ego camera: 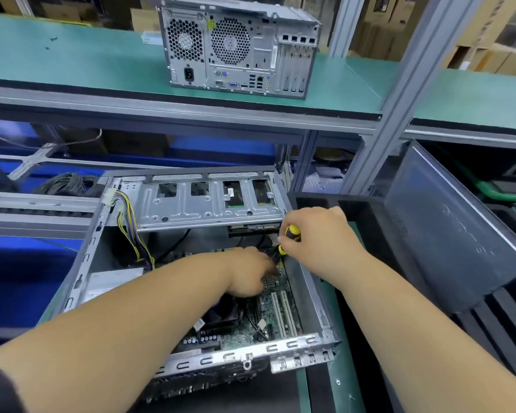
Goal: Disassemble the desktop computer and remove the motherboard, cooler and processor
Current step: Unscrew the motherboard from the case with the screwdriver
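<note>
The open computer case lies on its side on the bench, and everything here is placed against it. At its left wall a bundle of coloured power cables hangs down from a white plug. Across its far side spans the metal drive cage. On the floor of the case sits the green motherboard, not yet freed, with the dark cooler on it, partly hidden under the left forearm; the processor is not visible, presumably under that cooler.

The left hand reaches deep into the case, over the board's far right area beside a small finned heatsink. Its fingers point down and away from the camera, so I cannot tell whether they hold anything. The right hand hovers over the right wall of the case, fingers curled round the yellow-and-black screwdriver, whose shaft angles down toward the board near the left fingertips.

The step looks like loosening a board screw in that far right corner. To do it well, keep the driver square on the screw head, press down while turning, let the left fingers steady the tip and catch the screw, and keep the tip off nearby components.

Above and behind the case, a second, closed computer stands on the green shelf. Right of the case leans a grey side panel.
</note>
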